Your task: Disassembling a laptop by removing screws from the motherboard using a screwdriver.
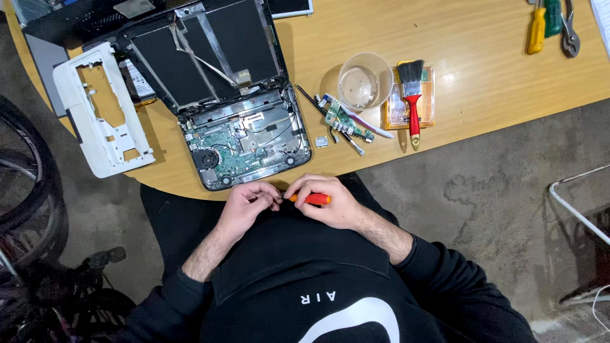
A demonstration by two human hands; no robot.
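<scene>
Right hand [330, 202] closed around an orange-handled screwdriver [312, 199], held level just below the desk [483, 70] edge, over the lap, tip toward the left. Left hand [244, 204] curled, fingertips [272, 195] pinched at the screwdriver's tip; whether anything small sits between them cannot be told. Both hands nearly touching, just in front of an opened laptop [244, 143], bottom cover off, green board and black fan [206, 159] exposed. Behind it, hinged back and lying flat, the black screen panel [203, 54] crossed by silver tape strips. To the left, overhanging the desk edge, a white plastic frame [101, 117] with cut-outs. To the right of the laptop, a small square chip [321, 141], then a small green circuit board [346, 121] with thin black and white tools lying across it. Further right, a clear plastic cup [365, 81], just beside it a brush [412, 95] with black bristles and red handle, resting on an orange-edged clear case [395, 109]. At the far right top corner, well apart, a yellow-handled screwdriver [537, 28], a green-handled one [553, 16] and pliers [570, 35]. Black sleeves and black top with white print in the lower middle. Bicycle wheel [25, 178] at the left edge over grey floor [483, 203]; white wire frame [575, 203] at the right.
</scene>
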